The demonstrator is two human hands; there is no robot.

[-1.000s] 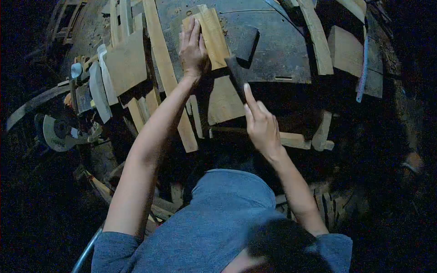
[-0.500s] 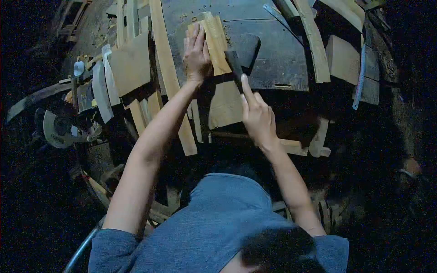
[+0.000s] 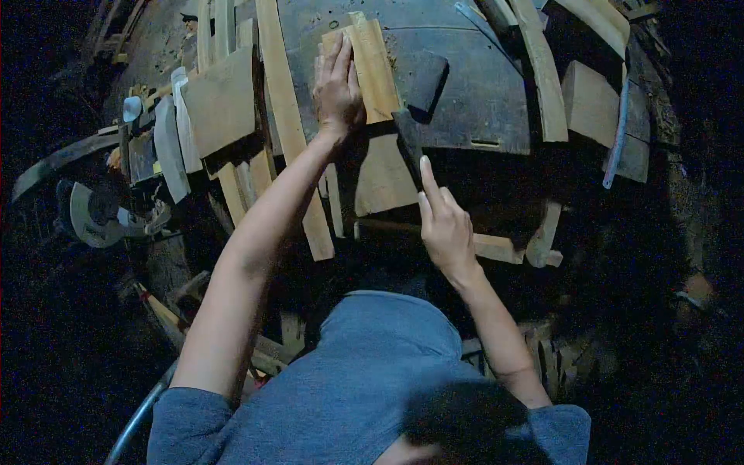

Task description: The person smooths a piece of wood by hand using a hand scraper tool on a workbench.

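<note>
A pale wooden block (image 3: 372,74) lies near the front edge of the dark workbench (image 3: 480,101). Flat on the left part of this wood rests my left hand (image 3: 338,89), fingers stretched out and pointing away from me. To the right and nearer to me, my right hand (image 3: 447,225) is wrapped round a dark, saw-like tool (image 3: 409,143), its index finger laid along it. The tool's far end is beside the block's near right corner. A dark block-shaped object (image 3: 428,84) lies on the bench just right of the wood.
Long wooden strips (image 3: 288,116) and a broad board (image 3: 223,101) lie at the left. At the right are a thick wood block (image 3: 587,105) and a light blue ruler-like strip (image 3: 618,132). A power tool (image 3: 97,221) is at the far left.
My right hand has moved toward me with the dark tool, drawing its far end back to the wood's near corner. My left hand stays on the wood.
</note>
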